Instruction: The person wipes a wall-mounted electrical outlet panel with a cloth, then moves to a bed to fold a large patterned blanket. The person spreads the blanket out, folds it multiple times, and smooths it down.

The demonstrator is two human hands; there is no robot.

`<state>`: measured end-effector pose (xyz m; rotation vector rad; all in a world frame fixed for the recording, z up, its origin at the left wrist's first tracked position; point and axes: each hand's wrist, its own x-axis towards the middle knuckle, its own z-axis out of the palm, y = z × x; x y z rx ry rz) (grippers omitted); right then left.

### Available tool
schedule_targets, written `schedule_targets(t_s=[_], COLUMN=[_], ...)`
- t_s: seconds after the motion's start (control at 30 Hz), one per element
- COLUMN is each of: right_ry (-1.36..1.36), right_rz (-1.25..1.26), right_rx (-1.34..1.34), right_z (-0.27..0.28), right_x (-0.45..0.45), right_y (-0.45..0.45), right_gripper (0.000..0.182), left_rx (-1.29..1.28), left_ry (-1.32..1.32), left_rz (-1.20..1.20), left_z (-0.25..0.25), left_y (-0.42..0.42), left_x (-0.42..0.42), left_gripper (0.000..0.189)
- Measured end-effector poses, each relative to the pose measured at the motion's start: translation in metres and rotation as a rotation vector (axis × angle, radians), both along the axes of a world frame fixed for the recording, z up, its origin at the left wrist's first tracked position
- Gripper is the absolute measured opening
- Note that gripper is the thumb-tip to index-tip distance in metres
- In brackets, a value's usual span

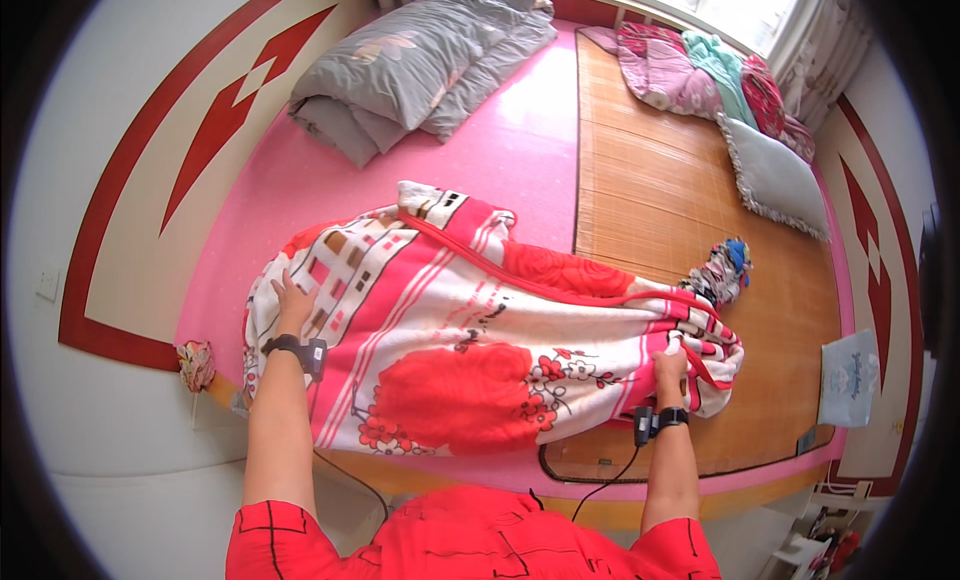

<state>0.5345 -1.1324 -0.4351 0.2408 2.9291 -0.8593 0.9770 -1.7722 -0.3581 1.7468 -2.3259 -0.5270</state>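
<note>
A red, pink and white floral blanket (465,385) lies loosely gathered across the near part of a pink platform, partly over a bamboo mat. My left hand (294,302) rests on the blanket's left end, fingers spread, holding nothing. At its right end my right hand (670,370) is closed on bunched blanket fabric. A red binding runs along the blanket's far side, where one corner is folded up. Both wrists wear black straps with small boxes and cables.
A folded grey quilt (405,62) lies at the back left. On the bamboo mat (645,182) are a crumpled cloth bundle (720,272) and a pale fringed pillow (776,179). Pink quilts (667,77) lie by the window. A pale blue bag (847,377) stands at the right edge.
</note>
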Motion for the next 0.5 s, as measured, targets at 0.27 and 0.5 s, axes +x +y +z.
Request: schedule_targets(t_s=[0.27,0.5], right_ry=[0.266,0.209], right_rz=[0.724,0.669], right_rx=[-1.006,-1.2], right_z=[0.323,0.312], right_x=[0.036,0.046], right_y=[-0.146,-0.142], right_gripper=[0.037,0.04], left_rx=[0.105,0.663], left_ry=[-0.138,0.565], left_rz=[0.237,-0.253], left_z=[0.019,0.05], left_y=[-0.002,0.023], left_x=[0.049,0.056], left_gripper=[0.11,0.04])
